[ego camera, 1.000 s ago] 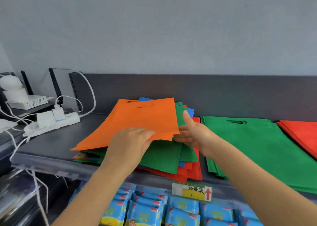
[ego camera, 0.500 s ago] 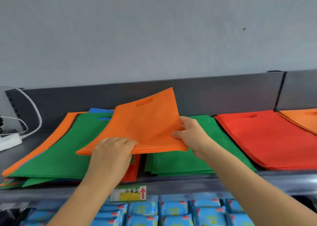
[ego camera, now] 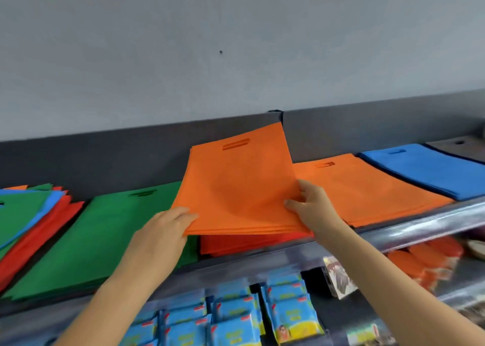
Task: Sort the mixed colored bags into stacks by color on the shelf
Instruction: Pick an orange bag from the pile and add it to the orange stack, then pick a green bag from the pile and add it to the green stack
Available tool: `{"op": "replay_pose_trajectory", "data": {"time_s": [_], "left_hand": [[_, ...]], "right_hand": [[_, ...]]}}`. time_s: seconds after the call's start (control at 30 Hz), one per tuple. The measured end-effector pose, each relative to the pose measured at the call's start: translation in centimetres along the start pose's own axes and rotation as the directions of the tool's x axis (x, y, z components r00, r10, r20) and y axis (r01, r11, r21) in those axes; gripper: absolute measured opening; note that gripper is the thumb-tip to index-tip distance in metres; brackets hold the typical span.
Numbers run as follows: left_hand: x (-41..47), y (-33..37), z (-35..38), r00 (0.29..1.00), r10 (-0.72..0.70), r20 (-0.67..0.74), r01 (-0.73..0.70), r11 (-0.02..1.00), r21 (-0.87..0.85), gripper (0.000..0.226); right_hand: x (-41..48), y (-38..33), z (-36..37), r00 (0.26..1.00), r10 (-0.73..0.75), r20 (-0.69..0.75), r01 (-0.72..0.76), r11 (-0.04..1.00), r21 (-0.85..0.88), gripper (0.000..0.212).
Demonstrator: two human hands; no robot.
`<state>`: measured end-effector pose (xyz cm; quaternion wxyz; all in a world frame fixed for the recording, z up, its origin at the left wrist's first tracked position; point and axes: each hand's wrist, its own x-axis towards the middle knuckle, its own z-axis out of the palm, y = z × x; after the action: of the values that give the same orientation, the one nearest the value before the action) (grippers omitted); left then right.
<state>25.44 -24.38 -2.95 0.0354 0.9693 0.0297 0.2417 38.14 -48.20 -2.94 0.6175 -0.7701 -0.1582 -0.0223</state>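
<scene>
Gripped at their near corners by left hand (ego camera: 162,235) and right hand (ego camera: 312,209), the left apparently pinching, orange bags (ego camera: 236,188) tilt above a red stack (ego camera: 236,243), the orange stack (ego camera: 367,188) just beyond the right hand.

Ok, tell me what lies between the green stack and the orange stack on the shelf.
In the head view, a red stack lies there, largely hidden under the orange bags held in the left hand and right hand.
</scene>
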Motion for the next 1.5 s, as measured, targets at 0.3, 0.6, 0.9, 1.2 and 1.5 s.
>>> {"op": "replay_pose_trajectory", "data": {"time_s": [0.3,0.6,0.9,1.2,1.5], "left_hand": [[7.0,11.1,4.6,0.932,0.352,-0.084,-0.352,0.936,0.016,0.054],[14.3,18.4,8.5,0.803,0.591,-0.072,-0.593,0.805,-0.007,0.023],[16.4,22.5,13.0,0.756,0.645,0.107,-0.645,0.763,-0.041,0.016],[14.8,26.5,11.4,0.872,0.323,0.367,-0.347,0.938,-0.001,0.065],[11.5,28.1,10.3,0.916,0.169,0.365,-0.192,0.981,0.028,0.038]], "right_hand": [[2.6,4.7,-14.0,0.99,0.067,-0.123,-0.087,0.984,-0.158,0.043],[6.4,6.1,-22.1,0.96,0.051,-0.277,-0.142,0.937,-0.319,0.039],[10.7,9.7,-27.6,0.961,0.112,-0.253,-0.219,0.867,-0.447,0.046],[12.6,11.9,-28.8,0.999,0.013,-0.037,-0.037,0.581,-0.813,0.062],[10.7,11.8,-24.6,0.944,-0.038,0.328,0.283,0.608,-0.742,0.026]]}}
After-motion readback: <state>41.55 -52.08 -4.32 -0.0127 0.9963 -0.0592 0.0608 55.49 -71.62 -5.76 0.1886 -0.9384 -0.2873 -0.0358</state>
